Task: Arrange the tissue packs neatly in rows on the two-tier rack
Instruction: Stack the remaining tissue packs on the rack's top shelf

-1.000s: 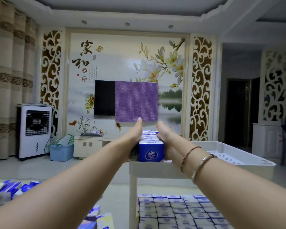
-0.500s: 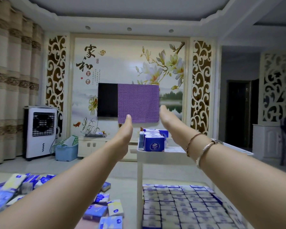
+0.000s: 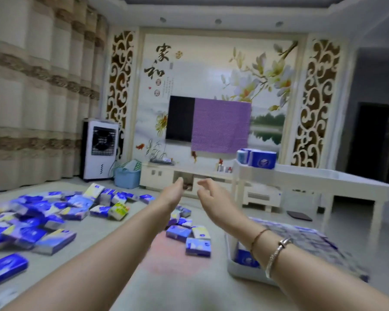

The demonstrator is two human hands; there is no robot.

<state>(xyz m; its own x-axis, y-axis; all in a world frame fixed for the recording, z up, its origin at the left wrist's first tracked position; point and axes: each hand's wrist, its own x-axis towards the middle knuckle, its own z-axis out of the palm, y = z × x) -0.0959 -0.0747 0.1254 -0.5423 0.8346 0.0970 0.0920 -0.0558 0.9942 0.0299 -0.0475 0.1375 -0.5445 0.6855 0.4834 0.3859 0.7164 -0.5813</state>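
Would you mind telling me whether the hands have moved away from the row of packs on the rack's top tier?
Yes. Both hands, left and right, have left the top-tier packs, now low and left of them, empty.

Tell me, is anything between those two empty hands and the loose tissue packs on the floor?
Nothing visible. The left hand and right hand hang open in the air, and only bare floor lies between them and the scattered tissue packs down to the left.

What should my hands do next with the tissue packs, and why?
Probably reach down left to gather loose packs from the floor: both the left hand and right hand are empty, and the rack's top tier holds only one short row.
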